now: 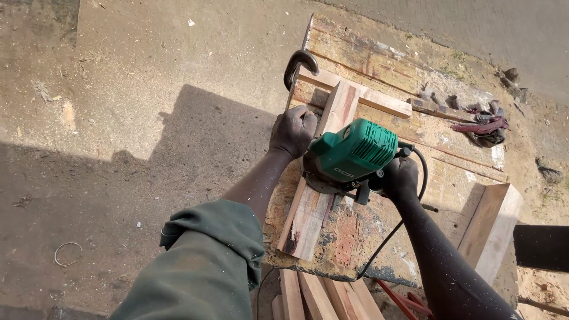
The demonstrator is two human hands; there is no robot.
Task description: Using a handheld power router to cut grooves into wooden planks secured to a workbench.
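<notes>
Looking down from the head camera, a person is working a green power tool (351, 155) on a long wooden strip (320, 178). The strip is lying on a rough old workbench (367, 231), and the tool is sitting on top of the strip, near its middle.

The left hand (292, 131) is curled shut into a fist around the tool's left handle, just beside the strip. The right hand (400, 178) is wrapped tight around the handle on the other side.

A black cord (388, 237) is hanging from the tool and running down past the right arm. I think it could snag on the bench edge and jerk the tool sideways.

A metal clamp (298, 64) is pinching the far end of the wood. The near end is looking loose, so the strip might wiggle and the cut could go crooked.

More wooden slats (314, 296) are lying under the bench.
</notes>
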